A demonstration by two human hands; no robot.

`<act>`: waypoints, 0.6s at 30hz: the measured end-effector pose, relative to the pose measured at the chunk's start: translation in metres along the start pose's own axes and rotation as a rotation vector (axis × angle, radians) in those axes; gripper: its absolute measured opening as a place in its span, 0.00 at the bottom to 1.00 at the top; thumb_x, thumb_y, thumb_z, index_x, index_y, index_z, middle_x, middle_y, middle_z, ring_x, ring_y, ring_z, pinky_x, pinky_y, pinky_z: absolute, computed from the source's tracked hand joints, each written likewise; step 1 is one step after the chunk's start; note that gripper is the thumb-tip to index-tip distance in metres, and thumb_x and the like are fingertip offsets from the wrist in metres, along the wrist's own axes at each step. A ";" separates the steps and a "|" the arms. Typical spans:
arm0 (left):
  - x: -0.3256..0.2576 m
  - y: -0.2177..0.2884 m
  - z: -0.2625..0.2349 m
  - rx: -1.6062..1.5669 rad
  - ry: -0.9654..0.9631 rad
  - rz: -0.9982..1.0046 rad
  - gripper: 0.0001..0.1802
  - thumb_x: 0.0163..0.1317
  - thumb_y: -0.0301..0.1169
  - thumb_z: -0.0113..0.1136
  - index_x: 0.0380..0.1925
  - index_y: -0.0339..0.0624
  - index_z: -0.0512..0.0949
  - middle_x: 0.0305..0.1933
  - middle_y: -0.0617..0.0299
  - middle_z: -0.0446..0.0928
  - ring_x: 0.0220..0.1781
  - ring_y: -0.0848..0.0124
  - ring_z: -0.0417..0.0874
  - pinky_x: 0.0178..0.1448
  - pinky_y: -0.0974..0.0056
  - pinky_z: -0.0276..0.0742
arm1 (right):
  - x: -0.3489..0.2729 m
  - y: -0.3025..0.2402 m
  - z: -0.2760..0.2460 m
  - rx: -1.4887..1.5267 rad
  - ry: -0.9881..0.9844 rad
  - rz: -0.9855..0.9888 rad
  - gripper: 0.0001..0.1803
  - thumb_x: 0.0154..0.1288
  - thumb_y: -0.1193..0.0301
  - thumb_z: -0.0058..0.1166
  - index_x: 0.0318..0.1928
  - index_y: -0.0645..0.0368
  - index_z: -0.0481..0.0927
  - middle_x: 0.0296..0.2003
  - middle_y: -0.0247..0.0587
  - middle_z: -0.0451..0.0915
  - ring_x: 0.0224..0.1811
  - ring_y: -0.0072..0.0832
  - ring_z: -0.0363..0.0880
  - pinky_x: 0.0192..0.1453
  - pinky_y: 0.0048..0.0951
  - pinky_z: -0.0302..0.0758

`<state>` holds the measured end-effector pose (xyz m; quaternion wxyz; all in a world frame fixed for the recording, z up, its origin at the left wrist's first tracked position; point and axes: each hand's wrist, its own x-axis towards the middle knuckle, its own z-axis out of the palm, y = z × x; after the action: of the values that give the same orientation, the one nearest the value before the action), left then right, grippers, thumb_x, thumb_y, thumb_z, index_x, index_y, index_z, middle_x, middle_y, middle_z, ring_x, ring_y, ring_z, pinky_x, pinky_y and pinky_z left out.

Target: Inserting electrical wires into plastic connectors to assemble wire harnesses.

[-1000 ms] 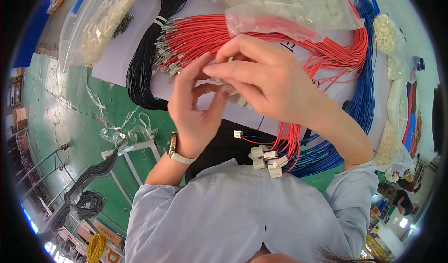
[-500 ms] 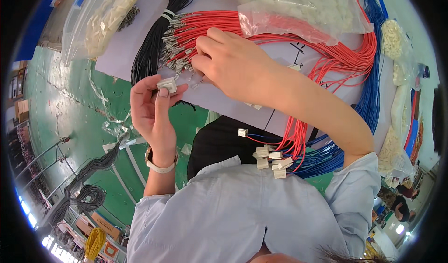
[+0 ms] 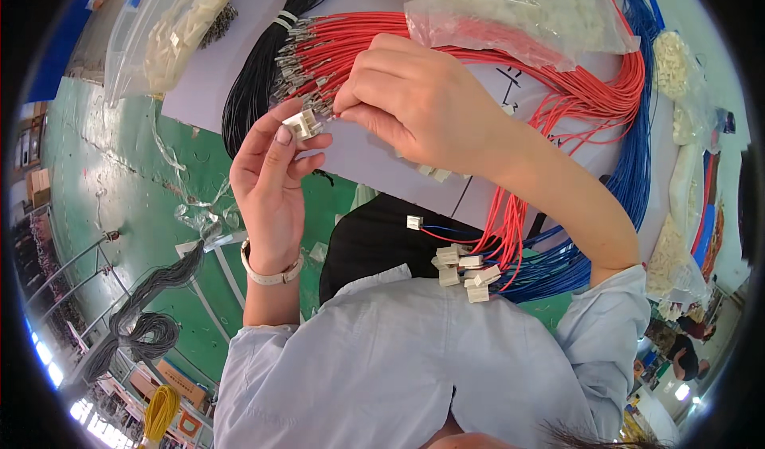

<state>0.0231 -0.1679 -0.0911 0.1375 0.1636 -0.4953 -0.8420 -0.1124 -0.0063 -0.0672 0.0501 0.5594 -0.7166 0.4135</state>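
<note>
My left hand point(image 3: 269, 180) pinches a white plastic connector housing point(image 3: 304, 126) between thumb and fingers, its slotted side turned to the right. Close to that side, my right hand point(image 3: 426, 98) is closed in a pinch on a wire terminal point(image 3: 331, 117), a small metal tip showing at the fingertips. The wire behind it is mostly hidden by the hand. Beyond both hands lies a bundle of red wires point(image 3: 351, 31) with crimped metal ends. Next to it runs a black wire bundle point(image 3: 259, 70) bound with a white tie.
Clear bags of white connector housings point(image 3: 510, 11) lie across the red wires. A plastic bin point(image 3: 131, 43) stands far left. Blue wires point(image 3: 629, 146) hang along the right. Several finished-looking housings point(image 3: 450, 266) on red and blue wires rest near my body at the table's point(image 3: 382, 174) near edge.
My left hand has raised and tilted the housing, bringing its slots toward the right. My right hand has drawn back slightly from the wire ends, and a metal tip now shows beside the housing.
</note>
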 end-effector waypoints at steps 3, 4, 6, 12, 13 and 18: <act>0.000 0.001 -0.002 -0.032 -0.024 -0.034 0.16 0.73 0.27 0.53 0.55 0.28 0.74 0.47 0.52 0.82 0.43 0.65 0.88 0.44 0.72 0.85 | -0.001 0.000 0.000 -0.125 0.041 -0.089 0.06 0.53 0.75 0.62 0.31 0.62 0.79 0.29 0.38 0.76 0.36 0.35 0.75 0.40 0.33 0.76; 0.000 0.000 -0.003 -0.047 -0.028 -0.047 0.16 0.73 0.27 0.54 0.55 0.28 0.74 0.46 0.52 0.82 0.43 0.65 0.88 0.44 0.73 0.85 | 0.000 0.000 -0.001 -0.198 0.038 -0.130 0.08 0.52 0.76 0.65 0.32 0.63 0.79 0.31 0.39 0.76 0.35 0.36 0.75 0.38 0.33 0.75; -0.001 0.000 0.001 0.015 -0.004 -0.028 0.16 0.72 0.27 0.54 0.54 0.28 0.74 0.46 0.53 0.82 0.42 0.66 0.88 0.45 0.72 0.85 | 0.000 -0.009 -0.002 -0.289 0.014 -0.171 0.08 0.52 0.76 0.65 0.32 0.63 0.79 0.31 0.39 0.76 0.35 0.36 0.75 0.38 0.33 0.75; -0.003 -0.004 0.012 0.103 0.039 0.066 0.14 0.71 0.26 0.56 0.52 0.28 0.75 0.44 0.53 0.82 0.40 0.67 0.88 0.46 0.68 0.85 | -0.008 -0.009 0.001 -0.240 0.020 -0.145 0.08 0.53 0.76 0.64 0.32 0.62 0.79 0.30 0.39 0.75 0.34 0.37 0.75 0.35 0.34 0.75; -0.004 -0.004 0.011 0.102 0.029 0.069 0.14 0.71 0.26 0.56 0.52 0.28 0.76 0.43 0.54 0.83 0.40 0.67 0.88 0.46 0.67 0.85 | -0.009 -0.006 0.000 -0.106 0.027 -0.071 0.07 0.53 0.76 0.64 0.32 0.62 0.79 0.29 0.39 0.74 0.34 0.37 0.74 0.34 0.34 0.74; -0.007 -0.006 0.018 0.160 0.002 0.132 0.12 0.71 0.25 0.56 0.50 0.28 0.76 0.43 0.54 0.82 0.40 0.67 0.88 0.46 0.65 0.86 | -0.012 -0.009 -0.013 -0.093 0.044 -0.096 0.08 0.53 0.76 0.65 0.32 0.61 0.79 0.29 0.38 0.74 0.32 0.37 0.74 0.34 0.34 0.74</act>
<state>0.0216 -0.1478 -0.0870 0.1796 0.1421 -0.5707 -0.7886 -0.1055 0.0113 -0.0602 0.1114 0.5811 -0.7061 0.3890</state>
